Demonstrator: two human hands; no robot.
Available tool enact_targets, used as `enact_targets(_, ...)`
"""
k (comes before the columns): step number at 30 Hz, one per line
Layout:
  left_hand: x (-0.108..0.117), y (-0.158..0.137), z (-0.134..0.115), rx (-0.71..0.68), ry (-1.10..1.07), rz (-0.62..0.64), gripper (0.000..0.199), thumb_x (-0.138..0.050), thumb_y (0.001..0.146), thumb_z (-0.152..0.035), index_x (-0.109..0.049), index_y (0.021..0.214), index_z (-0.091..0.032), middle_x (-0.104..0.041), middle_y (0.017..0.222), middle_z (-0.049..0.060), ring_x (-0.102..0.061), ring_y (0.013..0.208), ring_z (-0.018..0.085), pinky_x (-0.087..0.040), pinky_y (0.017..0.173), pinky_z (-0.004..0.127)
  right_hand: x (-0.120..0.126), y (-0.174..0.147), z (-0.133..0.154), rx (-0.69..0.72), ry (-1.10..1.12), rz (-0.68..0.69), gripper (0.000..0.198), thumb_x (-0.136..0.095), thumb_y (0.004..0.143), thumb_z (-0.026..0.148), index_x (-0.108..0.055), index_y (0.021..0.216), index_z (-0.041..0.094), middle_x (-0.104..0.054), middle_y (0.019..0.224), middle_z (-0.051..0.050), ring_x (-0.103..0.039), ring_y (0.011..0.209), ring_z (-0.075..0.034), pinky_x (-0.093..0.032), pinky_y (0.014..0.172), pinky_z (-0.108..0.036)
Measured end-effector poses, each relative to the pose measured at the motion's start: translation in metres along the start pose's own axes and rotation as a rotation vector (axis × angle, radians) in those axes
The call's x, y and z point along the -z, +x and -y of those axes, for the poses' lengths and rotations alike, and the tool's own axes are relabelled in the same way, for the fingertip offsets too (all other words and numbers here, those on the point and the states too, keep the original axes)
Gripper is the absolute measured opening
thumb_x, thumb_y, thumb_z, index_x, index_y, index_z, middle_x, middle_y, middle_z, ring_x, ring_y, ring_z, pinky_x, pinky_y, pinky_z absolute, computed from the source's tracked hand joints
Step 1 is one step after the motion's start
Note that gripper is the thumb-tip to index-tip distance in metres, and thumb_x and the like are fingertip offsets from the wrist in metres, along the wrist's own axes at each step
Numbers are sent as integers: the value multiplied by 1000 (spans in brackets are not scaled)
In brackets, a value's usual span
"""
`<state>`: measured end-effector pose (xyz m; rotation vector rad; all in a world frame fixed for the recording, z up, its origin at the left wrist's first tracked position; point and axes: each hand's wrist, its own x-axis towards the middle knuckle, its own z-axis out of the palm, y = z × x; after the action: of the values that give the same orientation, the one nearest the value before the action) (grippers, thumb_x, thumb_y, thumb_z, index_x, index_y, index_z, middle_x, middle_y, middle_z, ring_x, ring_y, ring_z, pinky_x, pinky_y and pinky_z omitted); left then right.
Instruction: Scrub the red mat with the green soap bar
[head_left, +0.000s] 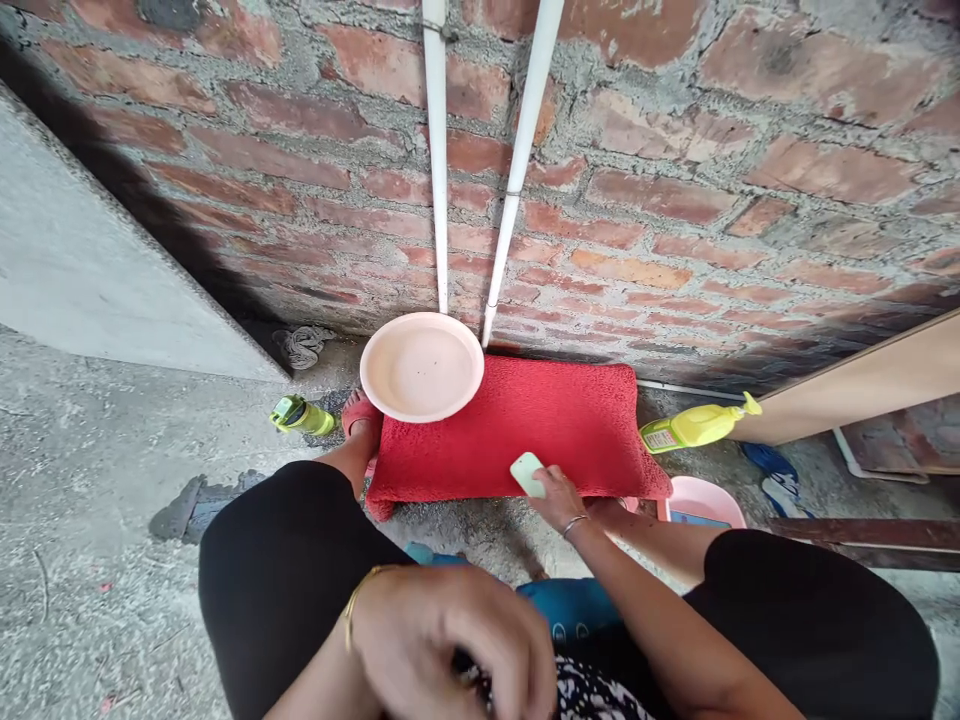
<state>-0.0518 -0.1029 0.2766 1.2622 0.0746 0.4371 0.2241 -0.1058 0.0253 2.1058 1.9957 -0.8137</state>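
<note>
My right hand (559, 497) grips a pale green bar (528, 474) with rounded corners, which looks like soap, between thumb and fingers. It is held over the front edge of a red, towel-like cloth (559, 415), spread in a rectangle over a low support that I cannot see. Close to the camera and slightly blurred, my left hand (457, 630) is raised above my lap with its fingers curled in. Whatever it may hold is hidden. A pale pink basin (422, 368) overlaps the cloth's far left corner, and a few dark specks show inside it.
A yellow pump bottle (694, 427) leans at the cloth's right, near a pink tub (705, 502) with something blue inside. To the left stands a green bottle (302, 415). White pipes (436, 150) run down the brick wall (660, 190). Blue slippers (776, 475) lie far right.
</note>
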Motion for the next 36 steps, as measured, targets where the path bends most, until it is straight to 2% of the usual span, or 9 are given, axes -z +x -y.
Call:
enact_targets(3,25,27,17,227,61,-323,39,-59,79,-62,-63,76,-24,-67,83,7,-63,75,16,-52,70,29,8,-18,-58,-199,24,-77,38,-68,75,32,-61,112,24,-50,105,-4,-56,84,-16,-40,77,-27)
enact_targets(8,101,48,104,827,576,-680,33,-52,86,-47,-65,90,-17,-71,90,10,-67,88,21,-51,74,30,15,-33,-112,-557,109,-196,40,-68,72,41,-60,108,25,-51,100,-4,-58,83,-21,-44,73,-33)
enact_targets(10,127,36,139,1175,847,-699,27,-57,82,-36,-67,96,-16,-71,108,14,-64,105,25,-49,85,31,16,-29,-108,-582,184,-232,41,-69,71,43,-60,107,24,-51,100,-5,-58,81,-21,-45,73,-33)
enact_targets(14,149,-5,183,1413,872,-715,39,-67,73,-31,-66,107,-12,-66,120,22,-61,114,35,-49,88,40,11,-12,-56,-386,286,-221,41,-68,72,41,-60,109,26,-50,104,-2,-58,80,-16,-44,75,-28)
enact_targets(19,154,-25,210,1512,863,-718,74,-77,62,-49,-58,122,-10,-56,135,24,-57,120,35,-49,93,40,-5,-5,22,44,82,-28,43,-72,69,31,-62,110,27,-53,109,-3,-55,94,-20,-40,82,-30)
enact_targets(23,158,-24,224,1521,892,-754,82,-80,57,-52,-55,124,-12,-53,137,24,-55,121,37,-49,92,39,-7,-7,26,158,-40,8,43,-69,70,26,-61,112,26,-53,114,-6,-52,102,-23,-37,87,-34)
enact_targets(27,159,-20,227,1493,908,-769,77,-85,51,-43,-59,117,-13,-59,131,23,-55,122,39,-51,91,41,3,-15,-32,-33,13,-25,44,-69,70,22,-59,112,23,-54,113,-6,-54,99,-21,-38,86,-32)
enact_targets(32,161,-15,225,1467,880,-759,67,-89,45,-38,-66,105,-16,-63,126,21,-58,117,41,-53,88,44,12,-35,-113,-519,192,-212,55,-73,64,25,-51,115,23,-54,113,-7,-58,93,-21,-42,78,-30)
enact_targets(36,163,-17,228,1456,860,-775,69,-91,39,-40,-68,99,-17,-68,118,19,-62,109,41,-55,82,43,13,-34,-123,-721,335,-381,60,-72,65,36,-47,117,23,-55,113,-9,-59,98,-25,-46,77,-34)
